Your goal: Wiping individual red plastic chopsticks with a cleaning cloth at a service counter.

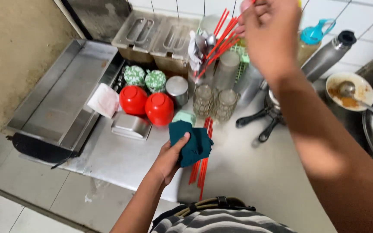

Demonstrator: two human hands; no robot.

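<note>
Right hand (pixel 269 32) pinches red chopsticks (pixel 222 36) over the holder (pixel 203 64) at the counter's back edge, best lowered tips together, while left hand (pixel 169 157) grips a cloth (pixel 193 144).

Matt teal cloth (pixel 193 146), glossy red plastic chopsticks (pixel 221 36), shiny red bowls (pixel 159 108), and a dull brushed-metal counter (pixel 121 157).
</note>
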